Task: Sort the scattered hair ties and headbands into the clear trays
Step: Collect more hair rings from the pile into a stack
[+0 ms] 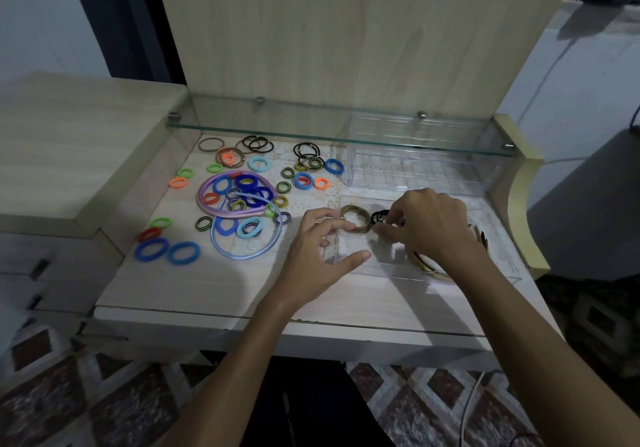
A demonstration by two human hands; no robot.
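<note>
Both hands work over the near clear tray [349,201] at the right of the bench [207,294]. The left hand [320,256] has its fingers spread wide, touching a brown hair tie [356,220]; the right hand [427,221] pinches a black hair tie [378,217]. Coloured ties [239,190] and two headbands [242,239] lie scattered to the left; a second tray [415,173] stands farther back.

I see both my bare forearms reaching forward and inward. My left hand [320,256] is spread, thumb out, index finger extended, the other fingers loosely bent. My right hand [427,223] is palm down, its fingertips [382,227] pinched together.
</note>
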